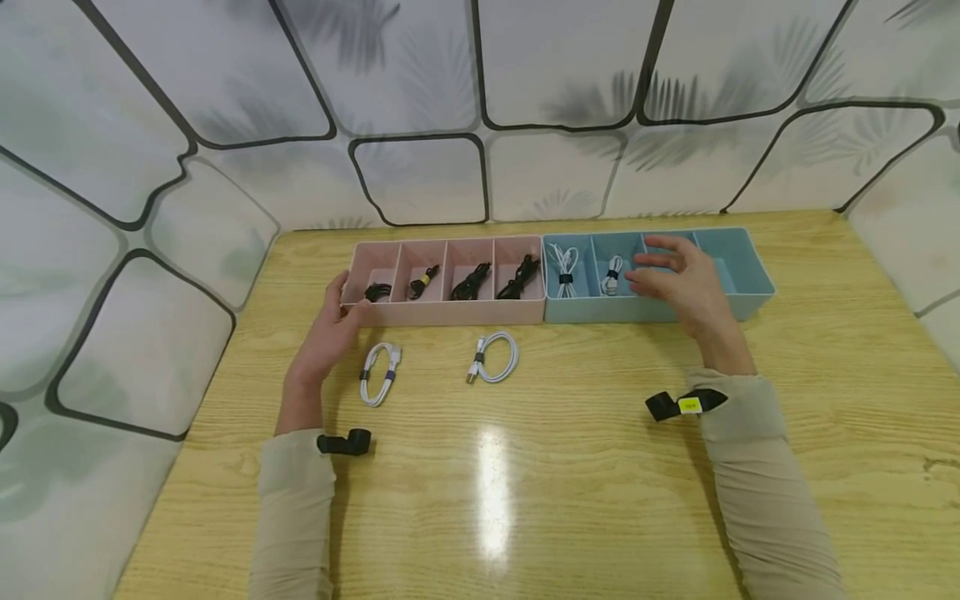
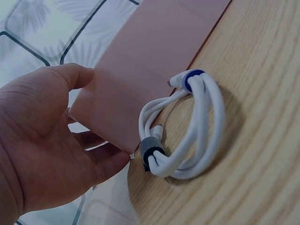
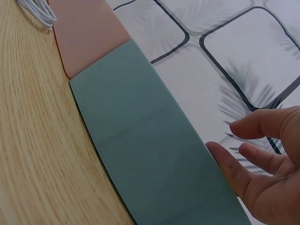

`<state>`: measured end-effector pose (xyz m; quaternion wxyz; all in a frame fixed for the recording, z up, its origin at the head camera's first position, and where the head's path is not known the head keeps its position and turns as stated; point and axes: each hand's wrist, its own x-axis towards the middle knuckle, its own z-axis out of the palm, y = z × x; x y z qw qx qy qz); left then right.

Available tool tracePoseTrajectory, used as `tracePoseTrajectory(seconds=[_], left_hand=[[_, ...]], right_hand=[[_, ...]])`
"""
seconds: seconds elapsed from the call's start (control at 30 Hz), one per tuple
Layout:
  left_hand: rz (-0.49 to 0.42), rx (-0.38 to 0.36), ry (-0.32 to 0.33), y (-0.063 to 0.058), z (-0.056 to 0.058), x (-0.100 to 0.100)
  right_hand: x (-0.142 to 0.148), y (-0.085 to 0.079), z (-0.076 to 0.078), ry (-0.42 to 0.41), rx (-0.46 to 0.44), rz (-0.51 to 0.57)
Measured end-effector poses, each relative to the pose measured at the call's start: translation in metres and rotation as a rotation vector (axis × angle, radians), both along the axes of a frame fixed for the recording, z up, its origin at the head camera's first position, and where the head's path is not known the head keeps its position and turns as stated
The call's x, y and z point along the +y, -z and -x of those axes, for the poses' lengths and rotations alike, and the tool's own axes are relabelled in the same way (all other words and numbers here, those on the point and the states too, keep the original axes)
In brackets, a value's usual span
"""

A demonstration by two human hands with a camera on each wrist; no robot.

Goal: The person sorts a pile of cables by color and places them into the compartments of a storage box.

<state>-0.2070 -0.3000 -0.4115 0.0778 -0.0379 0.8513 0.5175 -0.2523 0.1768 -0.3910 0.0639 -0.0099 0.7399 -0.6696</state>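
Note:
My left hand [image 1: 326,337] holds the left end of a pink divided box [image 1: 450,313], thumb on its front wall and fingers at the end wall. Black bundled cables lie in its compartments, including one with a yellow tie [image 1: 423,282]. Above a blue divided box [image 1: 607,312] hovers my right hand [image 1: 686,287], fingers spread and holding nothing. Two white cable bundles [image 1: 566,271] [image 1: 612,275] sit in the blue box's left compartments. On the table, a coiled white cable [image 2: 201,122] lies near my left hand; another white cable [image 1: 495,358] rests before the pink box.
The two boxes stand end to end near the back of the wooden table [image 1: 570,467]. Behind them rises a patterned wall covering [image 1: 555,175]. Black cameras [image 1: 348,442] are strapped at both wrists.

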Motion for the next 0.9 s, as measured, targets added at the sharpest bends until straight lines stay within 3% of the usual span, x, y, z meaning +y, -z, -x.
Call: tracePoseTrajectory(seconds=[0.2,0.53,0.77,0.9], left_hand=[[-0.008,-0.001,0.002,-0.014,-0.006,0.008],[-0.002,0.005,0.014,-0.021,-0.01,0.012],[0.032,0.02,0.017,0.011,0.003,-0.005],[0.046,0.029,0.018,0.013,0.003,-0.006]], right_hand=[[0.0,0.0,-0.001,-0.003,0.003,0.01],[0.0,0.0,-0.001,-0.004,0.005,0.055],[-0.001,-0.001,-0.003,-0.001,0.019,0.057],[-0.005,-0.005,-0.006,0.001,0.032,0.065]])
